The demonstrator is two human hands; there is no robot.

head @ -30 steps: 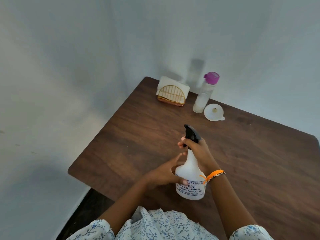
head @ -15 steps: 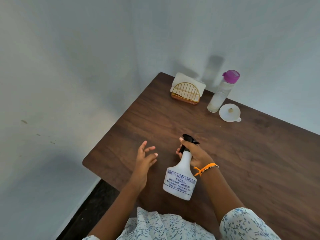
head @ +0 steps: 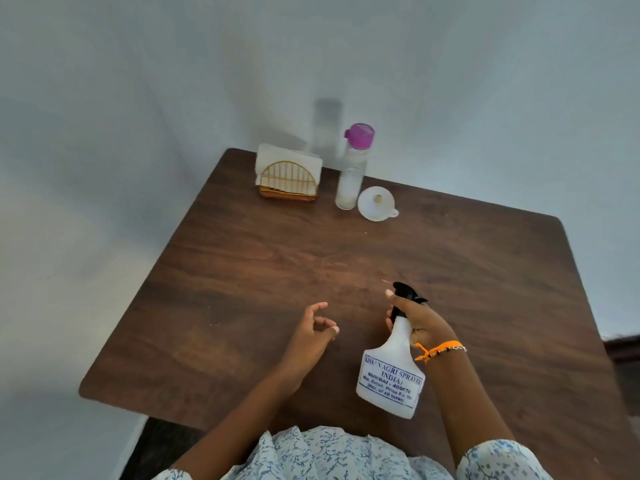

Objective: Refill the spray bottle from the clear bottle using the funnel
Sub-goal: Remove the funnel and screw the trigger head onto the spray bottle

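Left hand (head: 313, 329) hovers over the table (head: 242, 271), grip empty, fingers loosely curled, well apart from any item. At the far edge, left to right: napkin holder (head: 288, 181), clear bottle (head: 352, 168) upright with purple cap, funnel (head: 376, 203) just beside it, mouth up. Near edge: spray bottle (head: 391, 379), tilted, black head on. Right hand (head: 417, 320) grip pressed around its neck and trigger head.

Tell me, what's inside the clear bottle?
The clear bottle has something pale and whitish in its lower part; the upper part looks empty. Its purple cap hides the opening, so what the stuff is cannot be told.
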